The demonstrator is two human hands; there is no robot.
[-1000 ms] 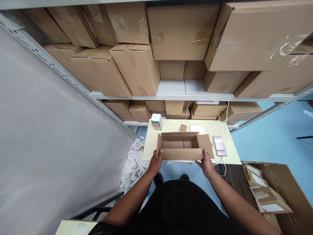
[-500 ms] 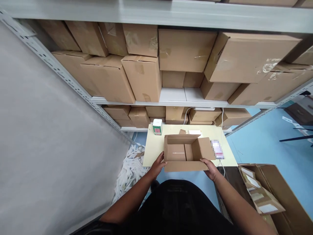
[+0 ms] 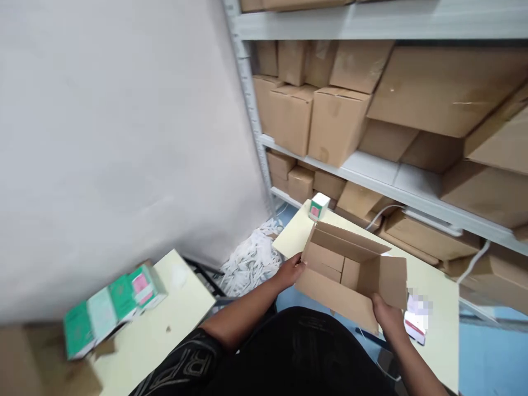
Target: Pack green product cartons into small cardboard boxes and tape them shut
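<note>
I hold an open, empty cardboard box (image 3: 350, 272) with its flaps up, lifted over the near edge of a pale yellow table (image 3: 437, 324). My left hand (image 3: 291, 269) grips the box's left near corner. My right hand (image 3: 385, 316) grips its right near corner, fingers curled round the wall. A small green and white carton (image 3: 318, 207) stands at the table's far left corner, apart from the box.
Metal shelving (image 3: 371, 165) stacked with brown cartons fills the right and back. A second pale table (image 3: 165, 324) at the lower left bears green and white cartons (image 3: 109, 308). Shredded white paper (image 3: 247, 261) lies on the floor by the grey wall. A white cable runs near the table.
The view has swung left, bringing the second table and green cartons into sight. The box has come up off the table toward me, still held at both near corners.
</note>
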